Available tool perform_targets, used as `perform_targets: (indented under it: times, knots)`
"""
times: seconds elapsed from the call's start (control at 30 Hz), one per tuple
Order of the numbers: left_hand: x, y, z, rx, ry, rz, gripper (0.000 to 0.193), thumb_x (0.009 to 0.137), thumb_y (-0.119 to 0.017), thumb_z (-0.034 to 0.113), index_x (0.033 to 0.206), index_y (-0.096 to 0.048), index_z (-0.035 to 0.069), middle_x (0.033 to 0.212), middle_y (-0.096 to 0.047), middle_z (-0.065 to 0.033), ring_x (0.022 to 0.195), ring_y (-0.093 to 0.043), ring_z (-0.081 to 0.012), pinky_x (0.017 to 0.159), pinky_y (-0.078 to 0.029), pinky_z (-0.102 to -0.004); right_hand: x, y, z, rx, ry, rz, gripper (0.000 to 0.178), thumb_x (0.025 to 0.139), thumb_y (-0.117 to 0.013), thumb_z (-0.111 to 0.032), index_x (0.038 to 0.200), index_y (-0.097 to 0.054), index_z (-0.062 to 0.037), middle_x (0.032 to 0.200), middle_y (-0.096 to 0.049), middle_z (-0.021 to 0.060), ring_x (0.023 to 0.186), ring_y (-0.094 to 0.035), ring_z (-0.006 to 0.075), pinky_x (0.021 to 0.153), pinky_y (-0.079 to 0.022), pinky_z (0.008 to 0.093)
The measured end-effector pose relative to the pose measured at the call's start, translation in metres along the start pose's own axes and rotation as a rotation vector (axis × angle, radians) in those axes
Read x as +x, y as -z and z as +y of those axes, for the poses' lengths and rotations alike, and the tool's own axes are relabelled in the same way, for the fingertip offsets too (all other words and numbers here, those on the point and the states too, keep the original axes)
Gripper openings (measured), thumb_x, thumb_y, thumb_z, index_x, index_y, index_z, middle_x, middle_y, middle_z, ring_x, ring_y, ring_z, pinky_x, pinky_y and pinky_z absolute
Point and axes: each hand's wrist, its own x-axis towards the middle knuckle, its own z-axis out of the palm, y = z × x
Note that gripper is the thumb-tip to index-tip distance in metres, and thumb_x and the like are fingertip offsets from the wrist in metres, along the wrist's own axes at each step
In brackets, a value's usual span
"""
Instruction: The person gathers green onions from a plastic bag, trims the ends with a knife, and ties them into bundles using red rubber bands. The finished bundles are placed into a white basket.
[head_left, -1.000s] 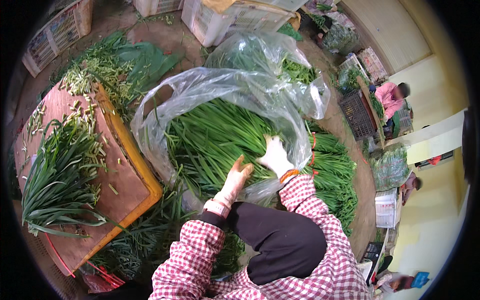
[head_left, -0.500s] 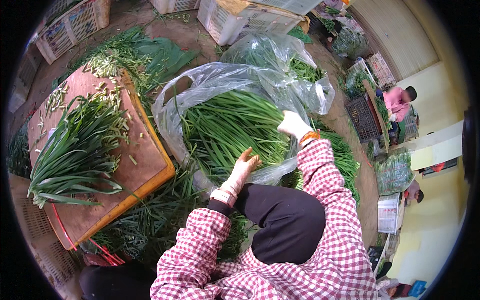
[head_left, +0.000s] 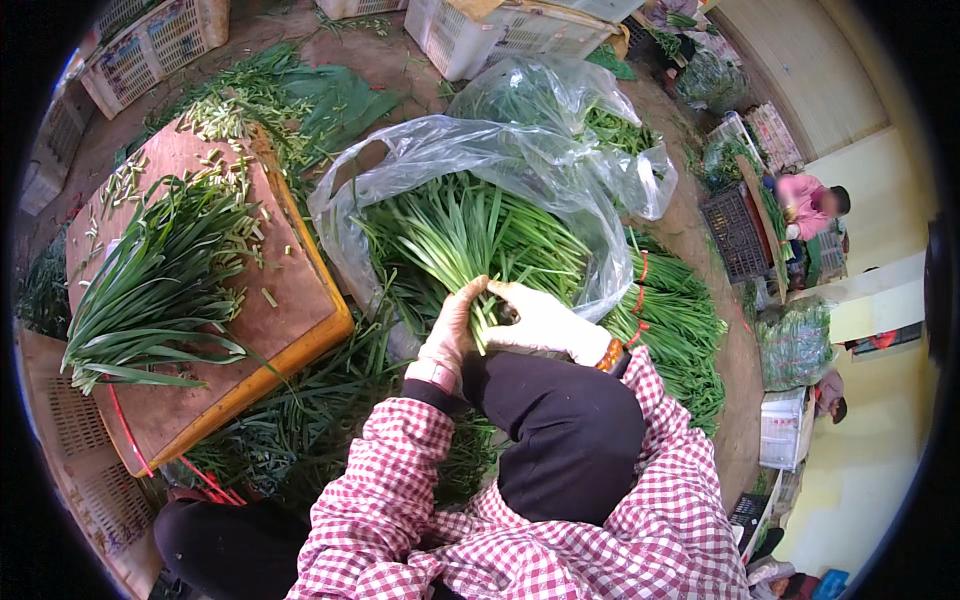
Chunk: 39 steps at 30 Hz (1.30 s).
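My left hand [head_left: 455, 328] and my gloved right hand [head_left: 542, 322] meet above my raised knee, closed round the pale stalk ends of a bunch of garlic chives [head_left: 458, 250]. Its green leaves fan away from me over the open clear plastic bag [head_left: 345, 185]. More loose chives [head_left: 535, 235] lie inside the bag, behind and right of the held bunch. Beside my right forearm are chive bundles [head_left: 680, 345] with red ties.
At left, a board with an orange edge [head_left: 285, 360] bears a pile of chives [head_left: 160, 270] and cut stalk ends [head_left: 225, 120]. Another filled clear bag [head_left: 545, 85] stands beyond. White crates [head_left: 490, 40] line the back. A person in pink [head_left: 805, 205] sits at right.
My right hand has come left and toward me from the bag's right side to join my left hand. A bunch of chives is now gathered between them, stalk ends toward me.
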Motion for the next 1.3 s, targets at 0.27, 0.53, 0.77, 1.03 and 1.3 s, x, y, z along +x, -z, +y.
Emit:
perform_targets:
  times: [0.27, 0.53, 0.77, 1.03, 1.3]
  knots:
    - [-0.07, -0.006, 0.043, 0.367, 0.061, 0.123, 0.031, 0.092, -0.064, 0.027, 0.111, -0.063, 0.002, 0.091, -0.069, -0.0104, 0.072, -0.067, -0.0186, 0.067, -0.056, -0.0309, 0.04, -0.013, 0.047, 0.898, -0.374, 0.02, 0.059, 0.093, -0.062, -0.049, 0.132, -0.056, -0.0045, 0.109, -0.069, 0.0104, 0.081, -0.067, 0.0169, 0.073, -0.054, 0.0321]
    - [-0.178, -0.032, 0.053, 0.985, -0.114, -0.134, 0.057, 0.077, -0.079, 0.018, 0.127, -0.056, 0.003, 0.113, -0.063, -0.0009, 0.1, -0.057, -0.013, 0.087, -0.048, -0.0283, 0.053, 0.002, -0.031, 1.441, 0.055, -0.053, 0.092, 0.083, -0.071, -0.058, 0.149, -0.034, -0.0056, 0.148, -0.043, 0.0112, 0.136, -0.04, 0.0228, 0.114, -0.03, 0.0416]
    - [-0.202, -0.092, 0.054, 1.31, -0.471, -0.286, 0.046, 0.073, -0.077, 0.01, 0.116, -0.061, 0.001, 0.105, -0.064, -0.0015, 0.094, -0.059, -0.0122, 0.083, -0.051, -0.0301, 0.008, 0.105, -0.153, 1.058, 0.406, 0.082, 0.07, 0.083, -0.078, -0.03, 0.137, -0.045, -0.0001, 0.13, -0.056, 0.0083, 0.117, -0.053, 0.0183, 0.103, -0.043, 0.0336]
    - [-0.3, -0.153, 0.14, 1.224, -0.856, -0.226, 0.055, 0.071, -0.084, 0.009, 0.119, -0.058, 0.003, 0.113, -0.064, -0.0024, 0.102, -0.059, -0.0126, 0.089, -0.051, -0.0309, 0.026, 0.098, -0.321, 1.075, 0.881, 0.289, 0.067, 0.074, -0.085, -0.013, 0.13, -0.05, 0.0014, 0.123, -0.061, 0.0102, 0.112, -0.056, 0.0186, 0.101, -0.044, 0.0327]
    - [-0.41, -0.129, 0.234, 1.23, -1.247, 0.055, 0.06, 0.073, -0.085, 0.012, 0.125, -0.055, 0.004, 0.114, -0.063, -0.003, 0.101, -0.058, -0.0134, 0.088, -0.051, -0.0306, 0.071, 0.025, -0.422, 1.02, 0.922, -0.139, 0.045, 0.081, -0.079, -0.014, 0.12, -0.06, -0.0004, 0.108, -0.068, 0.0058, 0.098, -0.063, 0.0163, 0.086, -0.051, 0.031]
